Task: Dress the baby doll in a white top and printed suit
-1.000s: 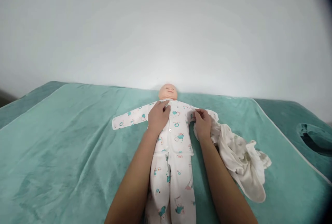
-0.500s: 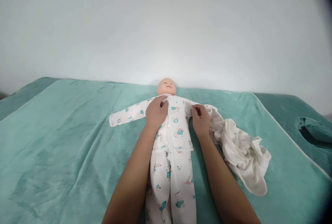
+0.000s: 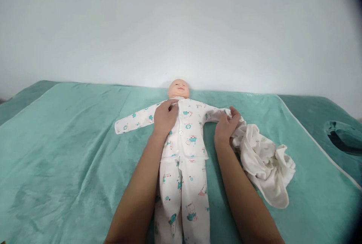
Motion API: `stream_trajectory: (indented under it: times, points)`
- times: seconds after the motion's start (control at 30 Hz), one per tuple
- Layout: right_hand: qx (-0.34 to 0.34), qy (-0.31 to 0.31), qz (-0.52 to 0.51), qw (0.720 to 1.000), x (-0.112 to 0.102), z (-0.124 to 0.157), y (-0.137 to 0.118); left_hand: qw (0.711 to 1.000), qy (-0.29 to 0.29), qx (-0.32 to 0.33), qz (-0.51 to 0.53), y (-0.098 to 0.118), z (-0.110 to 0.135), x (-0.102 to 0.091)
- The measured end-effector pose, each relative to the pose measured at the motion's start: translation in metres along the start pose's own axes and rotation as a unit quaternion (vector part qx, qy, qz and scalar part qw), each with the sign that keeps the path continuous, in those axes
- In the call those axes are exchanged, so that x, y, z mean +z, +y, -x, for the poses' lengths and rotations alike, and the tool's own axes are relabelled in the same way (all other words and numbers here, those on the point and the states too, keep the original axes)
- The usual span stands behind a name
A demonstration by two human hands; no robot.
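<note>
A baby doll (image 3: pixel 178 89) lies face up, dressed in a white long-sleeved shirt (image 3: pixel 191 127) and matching trousers (image 3: pixel 195 187) with teal and pink prints. My left hand (image 3: pixel 164 118) rests on the shirt's chest below the collar, its fingers curled on the cloth beside the button front. Over the sleeve at the right, near its outer end, is my right hand (image 3: pixel 227 126); thumb and fingers are parted and touch the sleeve. A crumpled white cloth (image 3: pixel 264 157) lies just beyond that hand and covers the sleeve's end. The other sleeve (image 3: pixel 134 121) stretches out flat to the left.
A teal plush sheet (image 3: pixel 70 153) with a pale edge spreads under the doll, over a darker teal cover (image 3: pixel 313 114). A clear and black object (image 3: pixel 343 138) lies at the far right. Behind the doll's head rises a plain wall (image 3: pixel 181 25).
My right hand has slid outward along the sleeve towards the crumpled cloth, and its fingers have parted. My left hand stays on the shirt's chest. The whole view has shifted slightly.
</note>
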State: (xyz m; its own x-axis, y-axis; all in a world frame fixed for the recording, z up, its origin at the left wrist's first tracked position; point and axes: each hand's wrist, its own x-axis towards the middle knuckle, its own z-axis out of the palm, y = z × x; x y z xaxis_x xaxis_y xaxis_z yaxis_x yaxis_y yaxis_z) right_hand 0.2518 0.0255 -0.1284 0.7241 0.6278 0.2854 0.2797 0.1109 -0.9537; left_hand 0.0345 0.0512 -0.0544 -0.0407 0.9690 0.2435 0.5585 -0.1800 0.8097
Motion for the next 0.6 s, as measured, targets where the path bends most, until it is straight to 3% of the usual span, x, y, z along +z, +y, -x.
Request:
stream_trajectory:
  times: [0.1,0.17,0.27,0.4,0.5,0.6]
  points:
    - [-0.061,0.047,0.017,0.997,-0.001,0.006,-0.011,1.0,0.007,0.002,0.005,-0.005,-0.002,0.003]
    - [-0.104,0.021,0.015,0.994,0.001,0.016,-0.023,1.0,0.014,-0.006,-0.002,-0.008,-0.003,0.005]
    - [-0.136,-0.088,-0.01,0.987,0.007,0.031,-0.045,1.0,0.015,-0.002,-0.007,-0.011,-0.003,0.007]
    - [-0.122,-0.273,0.021,0.954,0.027,0.037,-0.079,0.999,0.01,0.029,0.014,-0.01,-0.003,0.005]
    - [-0.108,-0.34,0.167,0.919,0.049,0.029,-0.097,0.999,0.014,0.032,0.032,-0.01,-0.003,0.004]
    - [-0.115,-0.364,0.283,0.88,0.068,0.02,-0.101,0.999,0.013,0.026,0.037,-0.011,-0.003,0.003]
